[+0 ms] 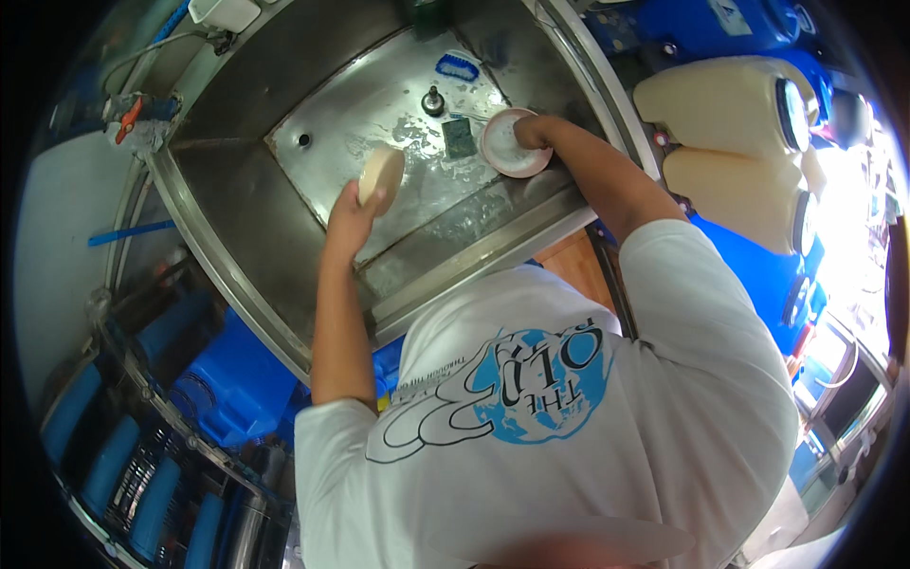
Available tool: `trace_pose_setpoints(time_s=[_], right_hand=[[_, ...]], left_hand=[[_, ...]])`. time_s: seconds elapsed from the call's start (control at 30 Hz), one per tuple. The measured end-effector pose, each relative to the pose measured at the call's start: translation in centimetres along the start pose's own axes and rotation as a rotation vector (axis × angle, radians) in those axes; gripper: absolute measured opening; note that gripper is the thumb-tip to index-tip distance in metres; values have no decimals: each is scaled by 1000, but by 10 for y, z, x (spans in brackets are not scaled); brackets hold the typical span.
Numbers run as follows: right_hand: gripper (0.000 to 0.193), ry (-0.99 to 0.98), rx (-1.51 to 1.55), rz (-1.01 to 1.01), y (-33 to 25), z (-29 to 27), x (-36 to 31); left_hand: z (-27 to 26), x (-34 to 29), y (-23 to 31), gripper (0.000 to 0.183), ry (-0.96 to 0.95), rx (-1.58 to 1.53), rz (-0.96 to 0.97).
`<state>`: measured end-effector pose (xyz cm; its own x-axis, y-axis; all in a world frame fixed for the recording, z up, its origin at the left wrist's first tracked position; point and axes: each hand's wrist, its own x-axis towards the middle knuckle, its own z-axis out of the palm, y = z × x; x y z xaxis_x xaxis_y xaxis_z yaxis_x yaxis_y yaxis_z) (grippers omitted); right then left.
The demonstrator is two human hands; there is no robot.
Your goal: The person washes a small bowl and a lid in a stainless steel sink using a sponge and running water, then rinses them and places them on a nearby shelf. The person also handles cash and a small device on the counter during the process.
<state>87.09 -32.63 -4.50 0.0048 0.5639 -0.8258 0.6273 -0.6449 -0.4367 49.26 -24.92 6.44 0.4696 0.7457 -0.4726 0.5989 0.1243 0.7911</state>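
My left hand [354, 220] is closed round a cream-coloured, round, shallow dish [384, 173], held tilted on edge above the sink floor. Over to the right, my right hand [534, 132] reaches into a pinkish bowl [500, 161] with whitish, wet-looking contents. Its fingers are bunched together inside the rim, and whatever they hold there is hidden. A dark green scouring pad [459, 138] lies on the sink floor just left of the bowl. Behind the pad stands a small dark, metallic knob-topped piece [433, 101], and farther back lies a blue brush [457, 66].
The deep steel sink [227, 237] has wet walls and a drain hole [304, 140] at the left. An orange-handled valve [128, 121] sits beyond its left rim. Large cream jugs [725, 100] and blue containers [730, 19] stand along the right. Blue racks [114, 465] fill the lower left.
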Motion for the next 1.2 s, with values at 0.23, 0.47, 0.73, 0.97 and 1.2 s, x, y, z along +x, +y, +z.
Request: trace_pose_setpoints(time_s=[0.23,0.47,0.73,0.97,1.2], right_hand=[[9,-160,-180,-63,30,38,79],[13,-440,358,260,23,23,89],[23,-331,525,356,-6,10,26],[45,-84,-679,35,-19,-24,7],[17,330,-106,-256,-61,-58,-79]], left_hand=[[8,-54,-44,23,37,-86,-243],[1,-41,-44,23,131,-278,-254],[-1,-39,-51,28,180,-126,-176],[-2,-43,-32,33,103,-136,-163],[2,-43,-31,43,37,-223,-22]])
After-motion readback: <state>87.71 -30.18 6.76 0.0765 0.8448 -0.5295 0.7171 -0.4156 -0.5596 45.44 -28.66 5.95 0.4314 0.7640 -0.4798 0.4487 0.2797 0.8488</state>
